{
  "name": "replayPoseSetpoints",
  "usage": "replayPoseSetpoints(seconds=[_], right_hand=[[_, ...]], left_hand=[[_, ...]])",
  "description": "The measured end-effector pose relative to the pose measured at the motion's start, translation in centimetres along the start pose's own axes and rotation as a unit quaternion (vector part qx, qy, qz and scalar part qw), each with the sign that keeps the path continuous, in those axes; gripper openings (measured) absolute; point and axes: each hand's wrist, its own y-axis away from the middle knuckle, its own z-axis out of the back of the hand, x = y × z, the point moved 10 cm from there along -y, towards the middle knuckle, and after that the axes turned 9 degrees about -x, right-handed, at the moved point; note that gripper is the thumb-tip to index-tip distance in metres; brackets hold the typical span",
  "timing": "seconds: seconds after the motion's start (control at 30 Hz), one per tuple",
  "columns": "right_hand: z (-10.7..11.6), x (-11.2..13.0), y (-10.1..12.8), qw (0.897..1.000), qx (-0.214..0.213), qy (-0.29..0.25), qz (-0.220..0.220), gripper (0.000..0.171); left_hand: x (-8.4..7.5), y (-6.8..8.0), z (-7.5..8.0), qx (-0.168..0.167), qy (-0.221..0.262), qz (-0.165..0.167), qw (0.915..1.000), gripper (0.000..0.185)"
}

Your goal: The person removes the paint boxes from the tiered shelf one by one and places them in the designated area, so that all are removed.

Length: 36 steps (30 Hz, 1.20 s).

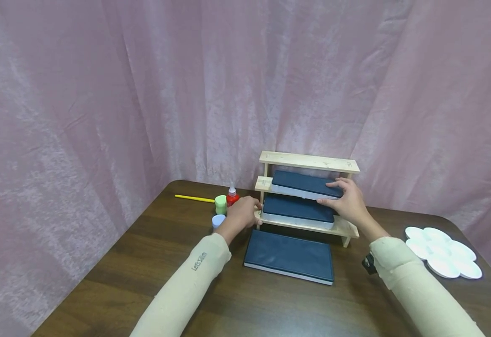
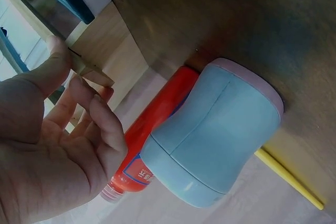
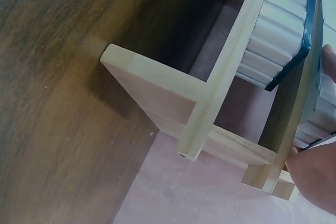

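A pale wooden three-step shelf [image 1: 310, 160] stands at the back of the table. My left hand [image 1: 243, 213] is at its left end; in the left wrist view, thumb and curled fingers pinch the end of a shelf board [image 2: 94, 72]. On the middle step lies a white box with a dark blue lid [image 1: 302, 182]. My right hand [image 1: 348, 201] grips this box at its right end, fingers on the lid and thumb lower at the front. A similar box [image 1: 296, 209] sits on the lowest step, its ribbed white side [image 3: 278, 35] showing in the right wrist view.
A third dark-lidded box [image 1: 289, 256] lies on the table before the shelf. Beside my left hand stand a red bottle [image 1: 232, 198], a green container [image 1: 221, 205] and a light blue one [image 1: 218, 221]. A yellow stick [image 1: 195, 198] lies behind; a white flower-shaped palette [image 1: 443, 252] is at right.
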Motion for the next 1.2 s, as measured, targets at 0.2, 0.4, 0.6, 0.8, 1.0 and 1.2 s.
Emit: replayPoseSetpoints(seconds=[0.2, 0.4, 0.6, 0.8, 1.0, 1.2], right_hand=[[0.3, -0.2, 0.6, 1.0, -0.009, -0.007, -0.006, 0.058], [0.2, -0.7, 0.7, 1.0, -0.013, -0.008, -0.008, 0.059], [0.3, -0.7, 0.8, 1.0, -0.019, -0.011, -0.001, 0.06], [0.6, -0.8, 1.1, 1.0, -0.025, -0.011, -0.002, 0.062], [1.1, -1.1, 1.5, 0.999, -0.03, -0.025, -0.011, 0.063], [1.5, -1.3, 1.6, 0.999, -0.044, -0.03, -0.001, 0.062]], left_hand=[[0.0, 0.1, -0.1, 0.004, -0.001, -0.002, 1.0, 0.05], [0.0, -0.1, 0.2, 0.002, 0.0, -0.009, 1.0, 0.05], [0.4, -0.3, 0.2, 0.002, 0.004, -0.005, 1.0, 0.049], [0.6, -0.4, 0.0, 0.004, 0.011, 0.001, 0.9999, 0.05], [0.4, -0.4, 0.1, 0.0, 0.01, -0.006, 0.9999, 0.05], [0.3, -0.6, 0.0, -0.001, 0.011, -0.008, 0.9999, 0.05]])
